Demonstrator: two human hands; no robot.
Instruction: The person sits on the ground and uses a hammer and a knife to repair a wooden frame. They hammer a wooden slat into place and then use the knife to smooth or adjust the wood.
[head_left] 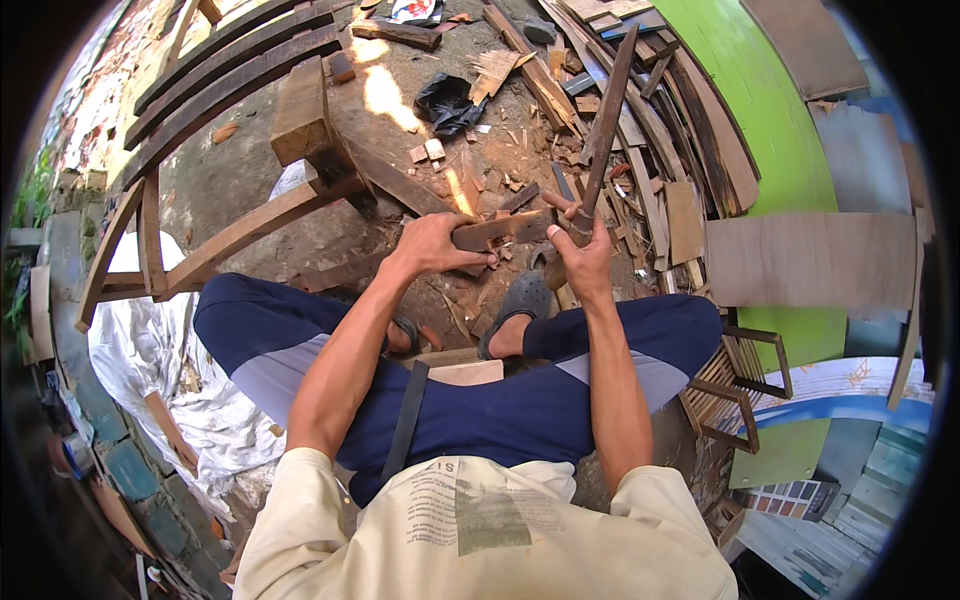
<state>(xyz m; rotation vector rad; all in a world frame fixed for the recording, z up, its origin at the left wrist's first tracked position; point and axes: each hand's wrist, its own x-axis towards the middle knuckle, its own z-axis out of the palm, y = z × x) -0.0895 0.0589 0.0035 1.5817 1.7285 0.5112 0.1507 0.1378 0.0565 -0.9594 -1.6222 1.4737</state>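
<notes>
Ground (235, 165) spreads beneath 2 outstretched hands (435, 243) (587, 258) touching wood (510, 230).

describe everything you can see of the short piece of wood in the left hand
The short piece of wood is a dark brown, straight-sided bar with a worn-looking surface; a darker patch shows along it, though whether it is a hole or a stain cannot be told. It lies roughly crosswise, its right end slightly higher in the picture, above the ground. The left hand grips and partly hides its left end; at the other end, the thumb of the right hand appears to touch it.
</notes>
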